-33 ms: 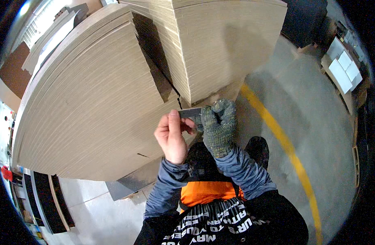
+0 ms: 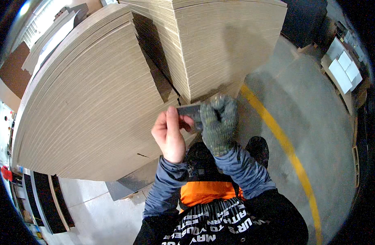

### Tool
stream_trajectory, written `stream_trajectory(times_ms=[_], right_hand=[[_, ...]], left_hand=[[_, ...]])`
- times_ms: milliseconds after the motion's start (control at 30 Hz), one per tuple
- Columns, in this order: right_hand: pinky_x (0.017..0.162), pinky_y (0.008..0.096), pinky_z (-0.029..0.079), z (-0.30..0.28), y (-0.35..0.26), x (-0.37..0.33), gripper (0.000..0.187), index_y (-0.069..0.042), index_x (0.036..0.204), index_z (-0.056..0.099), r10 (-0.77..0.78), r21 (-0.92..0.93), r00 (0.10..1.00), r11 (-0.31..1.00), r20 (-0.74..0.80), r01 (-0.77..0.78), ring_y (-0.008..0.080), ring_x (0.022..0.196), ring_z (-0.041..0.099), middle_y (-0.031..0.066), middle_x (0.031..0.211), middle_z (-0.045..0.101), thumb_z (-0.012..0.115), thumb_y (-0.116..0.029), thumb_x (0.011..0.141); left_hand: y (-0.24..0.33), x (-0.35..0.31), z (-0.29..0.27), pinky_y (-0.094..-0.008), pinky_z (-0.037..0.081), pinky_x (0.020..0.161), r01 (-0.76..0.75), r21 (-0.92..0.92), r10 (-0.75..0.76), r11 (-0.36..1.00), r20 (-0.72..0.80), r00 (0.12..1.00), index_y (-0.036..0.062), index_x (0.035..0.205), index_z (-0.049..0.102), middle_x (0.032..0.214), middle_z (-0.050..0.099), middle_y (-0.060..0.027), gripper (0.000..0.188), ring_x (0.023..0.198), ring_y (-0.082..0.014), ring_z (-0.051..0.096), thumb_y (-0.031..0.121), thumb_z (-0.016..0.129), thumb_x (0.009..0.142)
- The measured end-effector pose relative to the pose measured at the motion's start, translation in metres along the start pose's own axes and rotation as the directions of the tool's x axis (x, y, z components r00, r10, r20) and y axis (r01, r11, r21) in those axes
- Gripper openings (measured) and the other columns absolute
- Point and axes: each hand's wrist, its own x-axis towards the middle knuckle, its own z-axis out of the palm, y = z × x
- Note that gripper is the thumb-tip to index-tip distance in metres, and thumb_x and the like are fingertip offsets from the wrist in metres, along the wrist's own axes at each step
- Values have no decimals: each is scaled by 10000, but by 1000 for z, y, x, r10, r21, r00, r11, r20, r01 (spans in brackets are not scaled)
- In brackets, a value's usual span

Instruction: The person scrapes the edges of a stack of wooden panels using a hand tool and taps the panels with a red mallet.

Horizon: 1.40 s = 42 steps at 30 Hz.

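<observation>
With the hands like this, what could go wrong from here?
The bare left hand pinches a dark grey strip; if its edge is sharp, it could cut. The gloved right hand has the other end and might slip. The left board stack looks close by, so a scrape is possible.

Left hand (image 2: 170,134) (bare) pinching
</observation>
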Motion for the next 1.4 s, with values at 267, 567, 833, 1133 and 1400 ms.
stream_trajectory(times_ms=[267, 567, 833, 1133, 1400], right_hand=[[708, 266, 455, -31, 84, -55, 201, -42, 1045, 455, 289, -32, 953, 957, 90, -287, 111, 782, 489, 32, 893, 516, 545, -41, 866], [789, 308, 472, -38, 37, -19, 337, -21, 1142, 463, 116, -16, 968, 993, 224, -115, 177, 909, 550, 83, 1036, 536, 606, -110, 850], [712, 298, 511, -70, 60, 14, 278, -63, 1133, 500, 136, 347, 990, 928, 21, -135, 150, 766, 571, 41, 942, 583, 582, -94, 869], [733, 333, 494, -109, 8, 99, 312, -37, 1093, 525, -558, -465, 827, 752, -72, 467, 234, 845, 572, 108, 988, 575, 614, -175, 827], [876, 388, 437, -26, -146, 287, 441, -21, 1117, 555, -554, -583, 564, 166, 612, 795, 342, 979, 577, 207, 1066, 594, 580, -235, 732]], left_hand=[[-62, -53, -14, -234, 425, 464, 379, -101, -383, 920, -25, 924, -4, 728, 556, 639, 615, -105, 322, 492, -114, 524, 239, 498, 931], [-21, -36, -6, -263, 473, 548, 212, -160, -209, 964, 41, 977, 13, 740, 532, 791, 650, -131, 252, 598, -119, 561, 173, 508, 932], [-17, -35, -14, -396, 417, 903, -125, -28, 128, 992, 192, 973, -3, 683, 506, 1377, 363, -217, 184, 1140, -296, 448, 55, 565, 847], [-31, -28, 12, -412, 406, 924, -107, -31, 111, 994, 319, 941, -26, 608, 498, 1420, 264, -260, 238, 1309, -397, 284, 63, 592, 807], [-23, -36, 17, -402, 372, 963, -253, 33, 228, 967, 330, 916, -31, 608, 509, 1449, 193, -254, 248, 1338, -392, 226, 86, 589, 812]])
